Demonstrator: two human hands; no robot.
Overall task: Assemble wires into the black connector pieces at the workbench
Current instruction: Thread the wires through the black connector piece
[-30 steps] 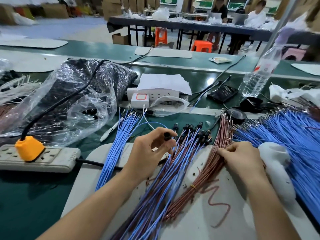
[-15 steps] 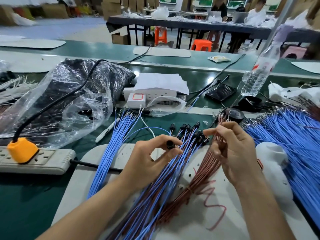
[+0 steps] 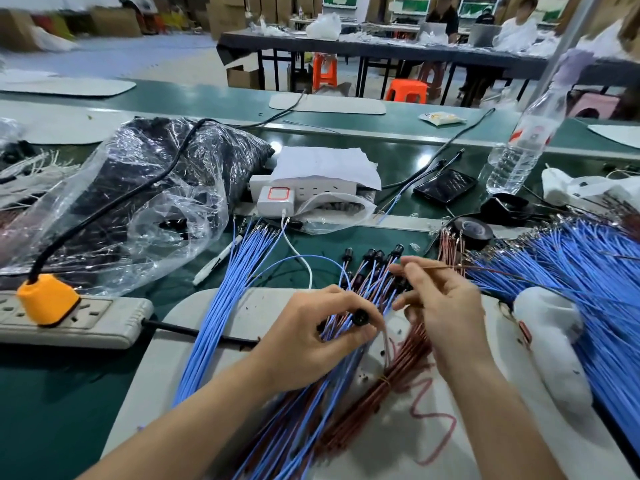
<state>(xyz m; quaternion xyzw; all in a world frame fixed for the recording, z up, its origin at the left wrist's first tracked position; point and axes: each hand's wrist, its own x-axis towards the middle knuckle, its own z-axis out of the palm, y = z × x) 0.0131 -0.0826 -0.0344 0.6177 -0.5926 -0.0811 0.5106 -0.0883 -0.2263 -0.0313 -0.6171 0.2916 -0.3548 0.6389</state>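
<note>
My left hand [image 3: 311, 334] pinches a small round black connector [image 3: 360, 317] between thumb and fingers, just above the grey mat [image 3: 194, 348]. My right hand [image 3: 440, 306] pinches a thin brown wire [image 3: 485, 269] that runs off to the right, its near end held close to the connector. Under both hands lies a fan of blue and brown wires with black connectors fitted [image 3: 374, 258] on their far ends. A tied bundle of brown wires [image 3: 391, 379] lies below my right hand. Loose blue wires [image 3: 225, 289] lie to the left.
A big heap of blue wires [image 3: 588, 278] fills the right side, with a white cloth [image 3: 550, 334] beside it. A power strip with an orange plug [image 3: 48, 299] sits at the left, and a plastic bag [image 3: 138, 199] behind it. A water bottle [image 3: 519, 154], phone [image 3: 445, 185] and tape roll [image 3: 474, 232] stand farther back.
My right hand left the brown bundle, rose with a single brown wire and came in toward the connector. My left hand kept the connector and shifted slightly toward me.
</note>
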